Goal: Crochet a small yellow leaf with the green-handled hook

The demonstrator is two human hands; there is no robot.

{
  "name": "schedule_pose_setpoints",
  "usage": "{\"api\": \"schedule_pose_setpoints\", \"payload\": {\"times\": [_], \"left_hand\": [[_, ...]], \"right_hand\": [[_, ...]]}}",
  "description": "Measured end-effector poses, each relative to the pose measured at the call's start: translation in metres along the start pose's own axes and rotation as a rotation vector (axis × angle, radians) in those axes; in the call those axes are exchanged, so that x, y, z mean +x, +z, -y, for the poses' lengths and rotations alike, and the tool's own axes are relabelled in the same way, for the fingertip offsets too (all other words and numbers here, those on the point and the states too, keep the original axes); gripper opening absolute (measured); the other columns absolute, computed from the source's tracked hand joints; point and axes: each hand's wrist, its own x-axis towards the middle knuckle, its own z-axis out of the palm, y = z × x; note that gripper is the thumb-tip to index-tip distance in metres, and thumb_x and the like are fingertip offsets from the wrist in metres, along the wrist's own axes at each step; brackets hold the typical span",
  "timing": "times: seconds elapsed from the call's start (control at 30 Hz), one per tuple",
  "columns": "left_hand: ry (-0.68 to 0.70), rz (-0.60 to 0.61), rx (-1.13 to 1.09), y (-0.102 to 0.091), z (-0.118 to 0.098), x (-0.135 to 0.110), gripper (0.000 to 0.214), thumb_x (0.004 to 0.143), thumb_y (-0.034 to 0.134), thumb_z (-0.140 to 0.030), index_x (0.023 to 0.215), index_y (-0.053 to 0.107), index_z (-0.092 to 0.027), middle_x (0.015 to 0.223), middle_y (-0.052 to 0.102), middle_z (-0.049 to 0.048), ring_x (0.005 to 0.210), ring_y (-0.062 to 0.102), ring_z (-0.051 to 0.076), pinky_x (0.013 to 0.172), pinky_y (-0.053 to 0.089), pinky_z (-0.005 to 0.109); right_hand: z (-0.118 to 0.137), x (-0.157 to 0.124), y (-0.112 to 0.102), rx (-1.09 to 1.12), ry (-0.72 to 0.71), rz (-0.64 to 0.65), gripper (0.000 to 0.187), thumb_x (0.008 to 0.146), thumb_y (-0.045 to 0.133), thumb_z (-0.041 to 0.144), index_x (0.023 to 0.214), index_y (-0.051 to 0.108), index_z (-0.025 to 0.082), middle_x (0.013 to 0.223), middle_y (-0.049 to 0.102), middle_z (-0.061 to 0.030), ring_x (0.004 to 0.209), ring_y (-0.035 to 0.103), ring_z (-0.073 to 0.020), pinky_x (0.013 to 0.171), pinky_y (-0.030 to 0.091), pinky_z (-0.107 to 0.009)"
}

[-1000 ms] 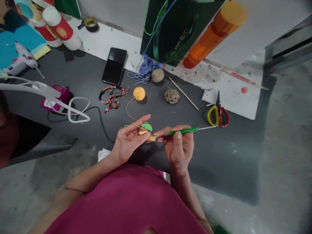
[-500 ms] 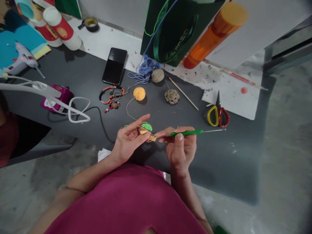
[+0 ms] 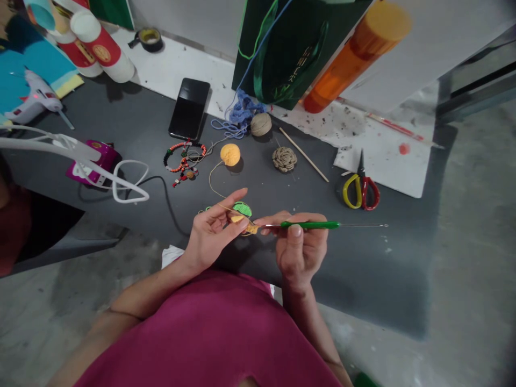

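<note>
**Green-handled crochet hook (image 3: 308, 224) swings level**

Since the last frame, I've seen its thin steel shaft (image 3: 363, 225) drop from a slight upward tilt to nearly flat, with the tip reaching further right. The person's right hand (image 3: 300, 247) grips the handle in a narrow pinch, thumb on top. Their left hand (image 3: 212, 236) narrowly pinches a small yellow crocheted piece (image 3: 241, 219) at the fingertips, and the hook's head meets it there. A green patch (image 3: 242, 208) sits just behind; I can't tell whether it's joined. The piece lies near and below a round yellow yarn ball (image 3: 230, 155), linked by a thin yellow strand (image 3: 210, 183). Right of the ball lies a coiled tan cord disc (image 3: 284, 159).
</note>
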Motion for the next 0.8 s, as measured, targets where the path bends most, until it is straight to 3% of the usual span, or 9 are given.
{"api": "schedule_pose_setpoints", "payload": {"times": [0.17,0.8], "left_hand": [[0.008,-0.005,0.010,0.0007,-0.0014,-0.0007,0.047,0.078,0.088,-0.027,0.124,0.079,-0.023,0.077,0.069,-0.0015,0.071,0.061,0.009,0.077,0.057,0.024],[0.027,-0.038,-0.004,-0.0007,0.0023,0.0008,0.048,0.076,0.090,-0.026,0.123,0.079,-0.023,0.079,0.073,-0.0009,0.070,0.064,0.008,0.075,0.059,0.021]], "right_hand": [[-0.0004,0.0006,0.0000,0.015,-0.046,0.043,0.006,0.105,0.053,0.036,0.101,0.053,0.031,0.086,0.084,0.0034,0.063,0.072,-0.0153,0.060,0.054,-0.034],[-0.0022,0.0015,0.0006,-0.036,-0.145,0.049,0.002,0.106,0.051,0.029,0.106,0.054,0.029,0.088,0.084,0.0027,0.064,0.073,-0.0144,0.060,0.057,-0.031]]}}
